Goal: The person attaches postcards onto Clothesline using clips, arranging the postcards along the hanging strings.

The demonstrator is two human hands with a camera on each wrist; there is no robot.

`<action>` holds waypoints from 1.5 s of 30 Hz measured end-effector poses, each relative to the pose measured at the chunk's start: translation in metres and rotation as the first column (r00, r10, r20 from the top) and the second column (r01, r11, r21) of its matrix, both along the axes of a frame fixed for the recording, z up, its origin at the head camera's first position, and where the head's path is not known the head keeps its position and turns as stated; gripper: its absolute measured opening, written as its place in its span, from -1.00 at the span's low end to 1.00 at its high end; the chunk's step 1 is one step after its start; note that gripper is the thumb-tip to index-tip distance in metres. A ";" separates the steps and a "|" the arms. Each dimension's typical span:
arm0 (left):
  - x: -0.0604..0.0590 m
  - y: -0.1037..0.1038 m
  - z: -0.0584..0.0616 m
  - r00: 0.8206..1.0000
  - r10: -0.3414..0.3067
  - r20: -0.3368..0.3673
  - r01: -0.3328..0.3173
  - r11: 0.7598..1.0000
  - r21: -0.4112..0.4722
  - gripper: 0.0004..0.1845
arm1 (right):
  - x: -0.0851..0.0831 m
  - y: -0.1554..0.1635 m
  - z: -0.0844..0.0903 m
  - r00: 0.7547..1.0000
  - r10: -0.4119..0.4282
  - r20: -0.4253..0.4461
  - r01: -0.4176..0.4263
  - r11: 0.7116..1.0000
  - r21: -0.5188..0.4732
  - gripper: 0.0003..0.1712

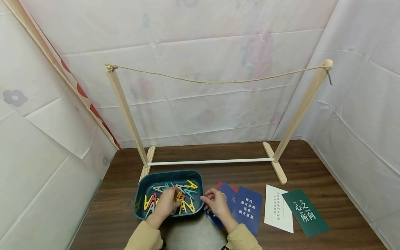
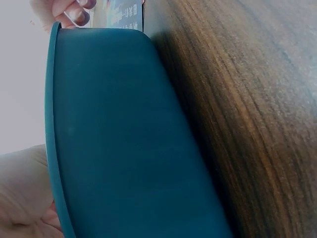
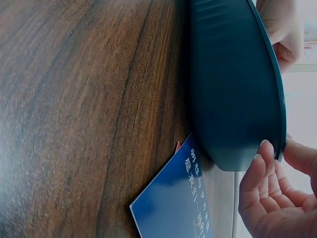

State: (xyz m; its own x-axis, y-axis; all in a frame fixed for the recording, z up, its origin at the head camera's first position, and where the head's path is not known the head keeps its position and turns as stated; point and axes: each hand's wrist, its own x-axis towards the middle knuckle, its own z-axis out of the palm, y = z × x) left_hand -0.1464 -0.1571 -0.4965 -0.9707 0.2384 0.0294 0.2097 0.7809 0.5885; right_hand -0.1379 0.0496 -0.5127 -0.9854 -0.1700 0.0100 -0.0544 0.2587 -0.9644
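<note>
A dark teal plastic tray [image 1: 200, 180] stands on the table, holding several plastic clothespins [image 1: 189, 192] in yellow, red, grey and teal. Reaching over the near rim, my left hand [image 1: 167, 203] is in among the clothespins. Its fingertips are beside a yellow clothespin; whether they grip one cannot be seen. At the tray's right edge my right hand [image 1: 217, 205] pinches the rim, thumb on one side and fingers on the other, as the right wrist view shows. The left wrist view mostly shows the tray's outer wall [image 2: 114, 129], which hides the left fingers.
Dark blue cards [image 1: 248, 208] overlap under and beside my right wrist, a red edge showing behind. Farther right lie a white card [image 1: 277, 210] and a green card [image 1: 306, 213]. Behind stands a wooden frame [image 1: 128, 111] with a slack rope [image 1: 215, 82] and a white bottom rod [image 1: 209, 162].
</note>
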 end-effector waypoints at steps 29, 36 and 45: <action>0.000 -0.008 -0.007 0.998 0.057 0.013 -0.058 0.991 0.121 -0.65 | 0.000 0.001 -0.002 1.000 -0.002 -0.008 0.002 1.000 -0.020 -0.75; 0.001 -0.007 -0.006 0.997 0.066 0.027 -0.069 0.994 0.091 -0.64 | -0.001 0.000 -0.002 1.000 -0.002 0.000 0.002 1.000 -0.030 -0.75; 0.003 -0.009 -0.006 0.997 0.067 0.034 -0.069 0.997 0.041 -0.59 | 0.000 0.000 -0.002 1.000 -0.002 0.008 0.002 1.000 -0.023 -0.75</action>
State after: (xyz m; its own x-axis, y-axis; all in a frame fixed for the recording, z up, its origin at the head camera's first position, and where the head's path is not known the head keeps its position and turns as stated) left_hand -0.1437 -0.1665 -0.5023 -0.9853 0.1709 0.0065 0.1371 0.7668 0.6270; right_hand -0.1384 0.0501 -0.5151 -0.9858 -0.1675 0.0065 -0.0466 0.2362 -0.9706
